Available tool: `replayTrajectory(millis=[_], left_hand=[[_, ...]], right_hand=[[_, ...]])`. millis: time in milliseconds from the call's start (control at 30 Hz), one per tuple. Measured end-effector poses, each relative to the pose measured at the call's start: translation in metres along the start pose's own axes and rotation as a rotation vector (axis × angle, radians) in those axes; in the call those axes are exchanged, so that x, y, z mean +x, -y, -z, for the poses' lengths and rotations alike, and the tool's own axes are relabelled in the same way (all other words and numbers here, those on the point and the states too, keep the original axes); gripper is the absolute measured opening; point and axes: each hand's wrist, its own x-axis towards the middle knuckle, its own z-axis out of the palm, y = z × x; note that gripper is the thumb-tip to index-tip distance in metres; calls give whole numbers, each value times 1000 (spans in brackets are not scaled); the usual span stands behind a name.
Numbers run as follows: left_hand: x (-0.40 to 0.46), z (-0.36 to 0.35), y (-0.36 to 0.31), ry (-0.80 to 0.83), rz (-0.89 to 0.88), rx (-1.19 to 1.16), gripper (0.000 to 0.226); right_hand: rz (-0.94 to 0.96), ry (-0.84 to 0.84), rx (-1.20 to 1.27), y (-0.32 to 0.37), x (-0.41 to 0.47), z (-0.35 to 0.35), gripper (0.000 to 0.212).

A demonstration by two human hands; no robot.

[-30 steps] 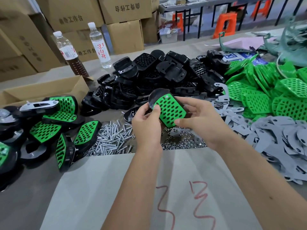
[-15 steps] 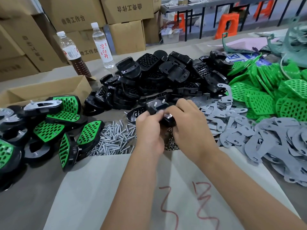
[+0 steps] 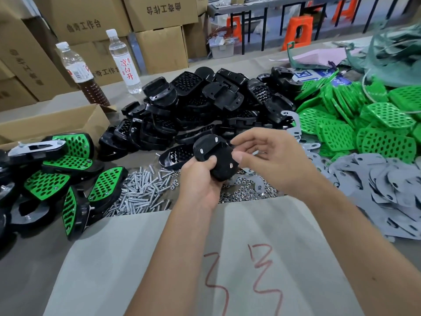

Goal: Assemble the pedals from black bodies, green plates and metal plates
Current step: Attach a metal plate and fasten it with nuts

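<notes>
**Pedal body held underside up, three screw ends showing**

I see my left hand [image 3: 200, 179] gripping a black pedal body [image 3: 214, 156] from below, thumb pressed on its near edge, with the underside turned toward the camera. Three silver screw ends [image 3: 216, 139] stand out of that black face. My right hand [image 3: 271, 158] hovers just beside the body on its right, fingers loosely bent and holding nothing; its thumb tip lies close to the body's right edge, and I cannot tell whether it touches.

The body is held above the surface [image 3: 32, 258], over the near edge of a heap of loose screws [image 3: 141, 192] and a scatter of small nuts [image 3: 246, 192]. Behind it lies the pile of black bodies [image 3: 196, 103]. To the right rear lie the green plates [image 3: 364, 124], perforated and stacked loosely; in front of them, at the right, the grey metal plates [image 3: 398, 185] overlap one another. At the left sit finished pedals [image 3: 68, 172], green faces set in black bodies, beside an open cardboard box [image 3: 57, 122].

A pale sheet [image 3: 159, 258] with red marks covers the near surface under my forearms. Two plastic bottles [image 3: 124, 62] stand at the far left, in front of stacked cartons [image 3: 159, 12].
</notes>
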Motion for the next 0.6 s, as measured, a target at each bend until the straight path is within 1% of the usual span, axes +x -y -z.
replayTrajectory(millis=[67, 100, 133, 200, 267, 300, 367, 467, 533, 600], left_hand=[[-4, -7, 4, 21, 13, 14, 26], [-7, -11, 7, 40, 15, 12, 27], [-9, -17, 10, 64, 10, 9, 28], [-15, -27, 17, 98, -5, 42, 31], [-19, -37, 24, 120, -12, 85, 31], [-20, -42, 26, 122, -17, 104, 31], [-22, -51, 31, 125, -21, 120, 32], [-23, -67, 38, 113, -4, 128, 33], [-25, -76, 44, 125, -2, 127, 29], [-26, -81, 48, 135, -1, 116, 29]], right_hand=[[-40, -12, 49, 2, -1, 19, 8], [-57, -29, 21, 1, -2, 31, 3], [-75, -41, -55, -1, -3, 43, 3], [-127, -4, -346, -8, -4, 71, 10], [-206, 120, -618, -12, -8, 96, 13], [-236, 192, -672, -13, -11, 104, 14], [-256, 307, -704, -13, -17, 112, 19], [-247, 416, -783, -12, -21, 111, 35], [-238, 430, -812, -13, -19, 108, 36], [-223, 400, -819, -16, -17, 109, 32]])
